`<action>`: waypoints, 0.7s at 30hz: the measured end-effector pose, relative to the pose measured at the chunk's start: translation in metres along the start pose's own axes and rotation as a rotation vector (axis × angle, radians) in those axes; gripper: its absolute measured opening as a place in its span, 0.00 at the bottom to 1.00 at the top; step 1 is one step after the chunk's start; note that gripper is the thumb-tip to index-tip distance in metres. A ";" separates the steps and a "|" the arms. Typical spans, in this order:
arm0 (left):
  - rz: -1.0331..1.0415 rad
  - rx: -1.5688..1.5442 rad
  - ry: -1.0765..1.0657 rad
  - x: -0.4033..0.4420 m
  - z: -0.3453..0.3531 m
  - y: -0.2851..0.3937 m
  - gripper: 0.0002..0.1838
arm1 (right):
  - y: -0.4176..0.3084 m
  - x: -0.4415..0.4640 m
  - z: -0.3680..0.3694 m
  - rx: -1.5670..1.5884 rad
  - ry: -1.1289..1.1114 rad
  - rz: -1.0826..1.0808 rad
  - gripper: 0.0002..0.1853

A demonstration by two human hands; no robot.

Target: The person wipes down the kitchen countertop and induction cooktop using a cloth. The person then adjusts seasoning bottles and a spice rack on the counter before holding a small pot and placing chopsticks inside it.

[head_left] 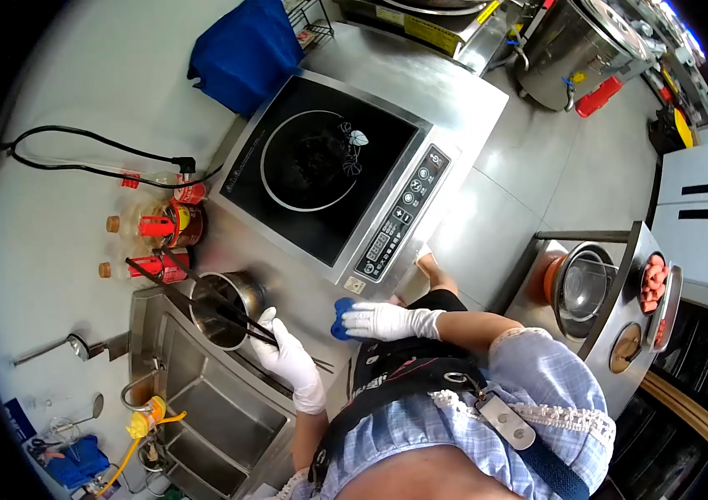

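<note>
Gripping a pair of long dark sticks, probably chopsticks (247,322), in the white-gloved left hand (287,354), closed around the shafts at about seven o'clock in the view. Fanning out from the fingers toward ten o'clock, across the mouth of a stainless-steel pot (250,292), with far ends apart and overlapping the bottles (190,225) at nine o'clock. Probably light and stiff, likely smooth enough to twist or slide in a glove; best held well back from the far ends, with thumb and fingers bracing both shafts. Covering part of a crumpled blue cloth (341,321) with the gloved right hand (387,321), fingers together and nearly straight, around six o'clock, by the edge of the surface (295,308) and near the induction cooker (325,167); cannot tell pinching from mere pressing. Soft and limp by the look of it, apt to bunch or fold; better pinned under flat fingers or gathered whole than held by one corner.
</note>
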State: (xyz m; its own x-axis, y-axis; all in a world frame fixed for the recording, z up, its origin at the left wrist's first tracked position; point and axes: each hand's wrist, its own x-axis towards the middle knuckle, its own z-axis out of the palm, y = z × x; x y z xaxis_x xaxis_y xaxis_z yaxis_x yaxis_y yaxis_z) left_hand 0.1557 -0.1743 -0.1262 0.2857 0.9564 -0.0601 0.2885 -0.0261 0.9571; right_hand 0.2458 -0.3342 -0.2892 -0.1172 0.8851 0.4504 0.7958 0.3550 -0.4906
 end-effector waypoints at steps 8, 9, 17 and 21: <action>0.004 -0.045 -0.045 0.001 -0.014 -0.023 0.08 | 0.060 -0.075 -0.122 -0.049 0.136 0.667 0.25; 0.032 -0.042 -0.037 0.000 -0.013 -0.024 0.08 | 0.079 -0.094 -0.129 -0.142 0.238 0.636 0.26; -0.063 0.013 0.078 -0.020 0.036 0.028 0.08 | 0.190 -0.157 -0.241 -0.686 0.177 0.797 0.24; 0.023 0.058 0.113 -0.021 0.075 0.038 0.09 | 0.252 -0.177 -0.286 -0.804 0.336 0.963 0.23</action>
State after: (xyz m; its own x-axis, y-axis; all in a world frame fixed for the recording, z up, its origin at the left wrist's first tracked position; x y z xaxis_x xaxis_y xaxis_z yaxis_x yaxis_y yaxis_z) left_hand 0.2295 -0.2172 -0.1103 0.1891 0.9820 -0.0031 0.3367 -0.0619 0.9396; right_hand 0.6371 -0.4874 -0.2795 0.7581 0.5220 0.3908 0.6214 -0.7600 -0.1903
